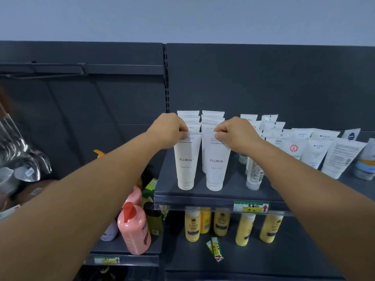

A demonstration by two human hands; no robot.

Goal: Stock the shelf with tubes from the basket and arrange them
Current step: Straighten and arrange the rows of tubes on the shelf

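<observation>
Each hand (169,129) (233,132) pinches a "FLORAL" tube (185,161) (216,165).

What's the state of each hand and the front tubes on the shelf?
left hand: pinches the top edge of the left FLORAL tube
right hand: pinches the top edge of the right FLORAL tube
left FLORAL tube: upright, cap down
right FLORAL tube: upright, cap down
pink pump bottle: upright, lower shelf

"FLORAL" reads in dark capitals on the left front white tube (186,161), and again on the right front white tube (217,162) beside it. Smaller print on both, and the shelf price tag (251,207), stays unreadable.
</observation>
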